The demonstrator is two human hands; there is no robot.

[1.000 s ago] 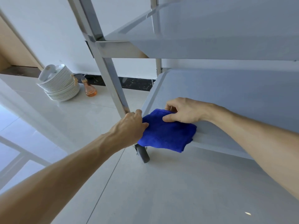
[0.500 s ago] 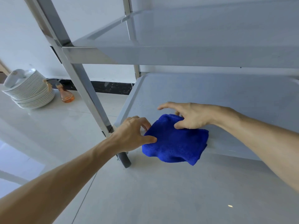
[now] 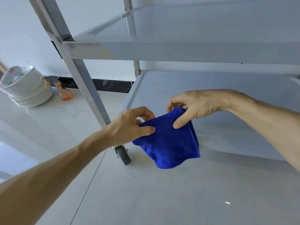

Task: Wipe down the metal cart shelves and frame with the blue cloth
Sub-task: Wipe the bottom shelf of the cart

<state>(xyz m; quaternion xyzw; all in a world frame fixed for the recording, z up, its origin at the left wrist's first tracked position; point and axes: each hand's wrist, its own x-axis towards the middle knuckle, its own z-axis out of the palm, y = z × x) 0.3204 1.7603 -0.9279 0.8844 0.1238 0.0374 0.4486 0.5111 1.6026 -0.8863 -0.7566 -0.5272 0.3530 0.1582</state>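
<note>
The blue cloth [image 3: 168, 142] hangs at the lower shelf's [image 3: 227, 88] near left corner, pinched by the left hand [image 3: 131, 125] and right hand [image 3: 194, 106]. Best refold it flat, then press firmly along the shelf edge.

Bright, even, cool-toned daylight; source not visible. Glossy floor [image 3: 48, 130] at left shows broad pale reflections. Soft shadow under the blue cloth [image 3: 168, 143] and beneath the upper shelf [image 3: 194, 51]. Wide-angle distortion: cart post [image 3: 78, 70] leans, forearms stretch at frame edges. Focus fairly sharp; slight softness throughout.
</note>
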